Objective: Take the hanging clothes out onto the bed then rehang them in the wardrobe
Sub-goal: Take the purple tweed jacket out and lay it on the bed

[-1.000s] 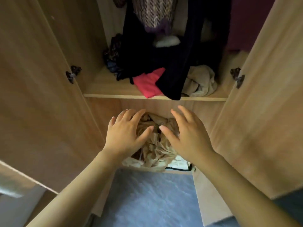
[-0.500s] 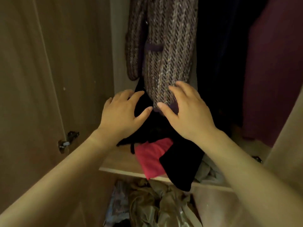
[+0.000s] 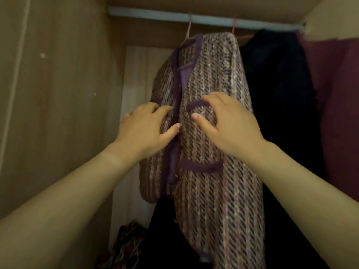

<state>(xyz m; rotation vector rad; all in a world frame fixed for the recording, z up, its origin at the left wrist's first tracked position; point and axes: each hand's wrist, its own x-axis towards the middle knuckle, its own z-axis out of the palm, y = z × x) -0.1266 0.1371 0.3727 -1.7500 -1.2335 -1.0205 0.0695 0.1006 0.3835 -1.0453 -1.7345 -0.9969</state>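
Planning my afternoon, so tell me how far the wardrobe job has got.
Done: nothing visible; the cardigan, dark garment and maroon garment hang below the rail. In hand: left hand and right hand open at the cardigan, no grip yet. Left: everything.

1. A woven jacket [image 3: 209, 191] with purple trim hangs on a pale hanger [image 3: 187, 33] from the rail [image 3: 155, 14] inside the wardrobe [image 3: 58, 94].
2. The left hand [image 3: 143, 129] and right hand [image 3: 229, 129] are raised side by side before its front, fingers loosely spread; whether they touch the fabric is unclear.
3. To its right hang a black garment [image 3: 277, 113], near a red hanger [image 3: 234, 28], and a maroon garment [image 3: 340, 113].
4. A patterned cloth [image 3: 126, 245] lies low at the left.
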